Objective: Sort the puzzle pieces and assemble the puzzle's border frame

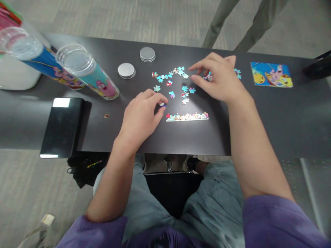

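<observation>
My left hand [142, 115] is closed in a pinch, with a small dark-blue and white jigsaw puzzle piece [162, 105] between thumb and forefinger. Just right of it lies a joined strip of puzzle pieces [187, 117], its flat edge facing me. My right hand [216, 75] hovers, thumb and fingers apart with nothing between them, and partly covers some puzzle pieces [207, 76]. Between and beyond my hands, loose light-blue, red and white puzzle pieces [184, 88] are scattered on the dark table [274, 117].
A printed picture card [272, 74] lies at the right. Two clear-topped tubes [99, 81] [43, 58] stand at the left, near a black tablet-like device [62, 127]. Stacked round metal lids [126, 70] [147, 54] sit toward the back. Beyond the far edge, a person's trouser legs [240, 24] show.
</observation>
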Demonstrator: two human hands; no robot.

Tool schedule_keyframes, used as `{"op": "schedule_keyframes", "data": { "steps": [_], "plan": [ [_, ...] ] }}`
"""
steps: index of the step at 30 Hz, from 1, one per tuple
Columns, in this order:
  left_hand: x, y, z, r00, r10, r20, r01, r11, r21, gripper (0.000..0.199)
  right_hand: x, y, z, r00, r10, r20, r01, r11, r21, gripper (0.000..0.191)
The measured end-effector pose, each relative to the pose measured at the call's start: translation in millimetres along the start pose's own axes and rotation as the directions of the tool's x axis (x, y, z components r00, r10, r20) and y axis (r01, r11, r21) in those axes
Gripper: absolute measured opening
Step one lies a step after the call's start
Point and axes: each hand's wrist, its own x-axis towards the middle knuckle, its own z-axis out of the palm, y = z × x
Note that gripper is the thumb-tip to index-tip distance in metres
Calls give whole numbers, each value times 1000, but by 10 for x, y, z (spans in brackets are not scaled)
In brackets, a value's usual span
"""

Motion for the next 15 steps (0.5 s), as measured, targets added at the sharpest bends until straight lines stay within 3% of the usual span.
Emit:
{"op": "schedule_keyframes", "data": {
  "steps": [6, 11, 13, 15],
  "plan": [
    [-132, -71, -129, 996, -73, 41, 74, 997, -31, 6, -474, -83, -6, 983, 59, -175, -41, 994, 105, 28],
    [-164, -160, -260, 970, -230, 78, 230, 973, 15, 37, -751, -98, 111, 943, 107, -314, -62, 987, 150, 23],
    [-176, -244, -319, 974, -197, 115, 204, 978, -51, 38, -801, -121, 120, 939, 101, -330, -58, 989, 140, 20],
    [-190, -346, -373, 983, -88, 159, 115, 979, -167, 29, -813, -133, 110, 937, 96, -336, -57, 991, 122, 18]
  ]
}}
